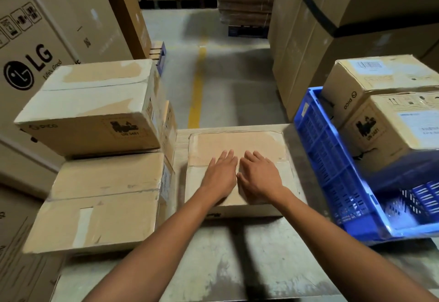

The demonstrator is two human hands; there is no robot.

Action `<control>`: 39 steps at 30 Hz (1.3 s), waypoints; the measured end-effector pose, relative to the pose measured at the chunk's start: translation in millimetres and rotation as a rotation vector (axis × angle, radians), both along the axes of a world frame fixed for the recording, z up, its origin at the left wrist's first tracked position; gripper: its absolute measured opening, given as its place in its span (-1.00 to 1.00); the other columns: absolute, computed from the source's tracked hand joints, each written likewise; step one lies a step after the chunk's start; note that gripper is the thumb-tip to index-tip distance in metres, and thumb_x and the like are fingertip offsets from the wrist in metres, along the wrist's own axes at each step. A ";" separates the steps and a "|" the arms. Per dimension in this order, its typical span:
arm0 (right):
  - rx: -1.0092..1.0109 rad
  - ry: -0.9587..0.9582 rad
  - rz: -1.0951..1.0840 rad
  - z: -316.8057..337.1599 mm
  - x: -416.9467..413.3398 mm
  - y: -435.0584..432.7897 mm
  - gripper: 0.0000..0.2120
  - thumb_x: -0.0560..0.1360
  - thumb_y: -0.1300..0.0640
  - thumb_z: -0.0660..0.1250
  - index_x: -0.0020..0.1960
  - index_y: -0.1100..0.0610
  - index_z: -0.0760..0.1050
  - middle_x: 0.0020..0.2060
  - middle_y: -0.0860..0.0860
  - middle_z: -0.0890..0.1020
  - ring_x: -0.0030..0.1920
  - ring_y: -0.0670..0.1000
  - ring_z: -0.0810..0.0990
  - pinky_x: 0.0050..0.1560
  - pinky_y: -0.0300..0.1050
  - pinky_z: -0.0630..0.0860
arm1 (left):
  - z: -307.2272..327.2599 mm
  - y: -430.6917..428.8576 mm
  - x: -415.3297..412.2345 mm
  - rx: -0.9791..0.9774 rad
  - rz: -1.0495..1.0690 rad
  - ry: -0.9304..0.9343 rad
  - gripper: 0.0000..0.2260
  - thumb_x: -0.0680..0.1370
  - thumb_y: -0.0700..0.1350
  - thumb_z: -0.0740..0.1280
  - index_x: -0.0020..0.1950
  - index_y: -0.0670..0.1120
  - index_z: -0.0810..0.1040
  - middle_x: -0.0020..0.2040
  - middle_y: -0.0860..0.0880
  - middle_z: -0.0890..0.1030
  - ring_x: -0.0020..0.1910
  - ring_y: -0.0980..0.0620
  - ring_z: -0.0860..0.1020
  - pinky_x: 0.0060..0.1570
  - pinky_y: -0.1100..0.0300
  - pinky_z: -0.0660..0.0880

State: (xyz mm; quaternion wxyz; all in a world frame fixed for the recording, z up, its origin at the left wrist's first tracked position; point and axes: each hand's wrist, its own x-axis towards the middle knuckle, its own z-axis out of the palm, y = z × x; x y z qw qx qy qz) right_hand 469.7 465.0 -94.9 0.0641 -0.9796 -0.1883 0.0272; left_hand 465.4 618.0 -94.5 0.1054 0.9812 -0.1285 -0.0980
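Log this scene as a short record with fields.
left hand: open, fingers straight, flat on the middle box
right hand: open, flat on the same box, beside the left hand
table: bears the middle box
left of it: two stacked cartons
right of it: blue crate holding two labelled cartons
floor: yellow line

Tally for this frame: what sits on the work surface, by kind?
Cardboard boxes: 5 (flat box under the left hand and right hand, upper left box, lower left box, upper right box, lower right box; another may hide behind the left stack)
Blue crate: 1
Total: 6
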 end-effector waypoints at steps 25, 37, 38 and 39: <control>0.230 -0.121 -0.032 -22.8 -62.7 -14.7 -0.80 0.52 0.04 0.18 -0.18 0.08 0.50 -0.18 -0.02 0.52 -0.13 0.09 0.49 -0.26 0.03 0.42 | -1.0 -16.8 -76.1 -0.067 -0.011 -0.140 -0.65 0.63 -0.13 0.16 0.37 -0.12 0.53 0.43 -0.10 0.50 0.48 -0.08 0.38 0.43 0.04 0.32; 0.128 0.035 -0.197 -24.9 -79.8 -69.4 -0.37 0.60 -0.15 -0.11 0.55 0.10 0.33 0.55 0.06 0.33 0.58 0.07 0.21 0.56 0.09 0.13 | -12.8 -78.7 -55.2 0.031 -0.160 -0.060 -0.48 0.66 -0.04 -0.01 0.63 -0.11 0.06 0.64 -0.07 0.03 0.62 -0.05 -0.03 0.57 -0.04 -0.09; 0.104 0.025 -0.188 -24.0 -77.0 -69.4 -0.39 0.60 -0.14 -0.08 0.51 0.10 0.38 0.51 0.07 0.39 0.55 0.09 0.28 0.54 0.12 0.21 | -13.6 -79.5 -54.5 0.036 -0.155 -0.055 -0.47 0.65 -0.03 -0.04 0.63 -0.11 0.07 0.64 -0.07 0.04 0.62 -0.05 -0.02 0.56 -0.04 -0.08; 0.072 0.010 -0.183 -19.6 -71.6 -69.3 -0.43 0.59 -0.14 -0.03 0.44 0.09 0.44 0.44 0.07 0.47 0.48 0.10 0.38 0.47 0.15 0.30 | -13.4 -79.8 -52.3 0.029 -0.155 -0.054 -0.47 0.64 -0.03 -0.03 0.62 -0.11 0.10 0.64 -0.08 0.08 0.62 -0.05 0.01 0.56 -0.03 -0.06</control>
